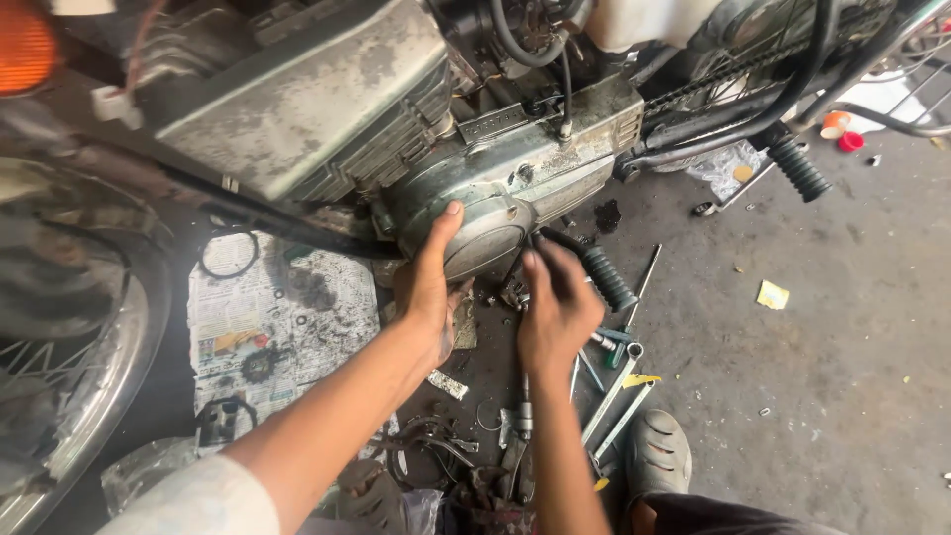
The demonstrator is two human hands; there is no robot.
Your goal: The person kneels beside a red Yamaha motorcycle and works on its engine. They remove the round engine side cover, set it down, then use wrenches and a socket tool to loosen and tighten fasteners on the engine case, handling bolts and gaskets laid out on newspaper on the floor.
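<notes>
Left hand (428, 287) flat on engine cover (485, 233), right hand (557, 307) beneath

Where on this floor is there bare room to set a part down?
Bare concrete floor lies right of the tools, beyond the yellow scrap. Crowded: the newspaper with small parts, and under both hands beneath the engine cover.
</notes>
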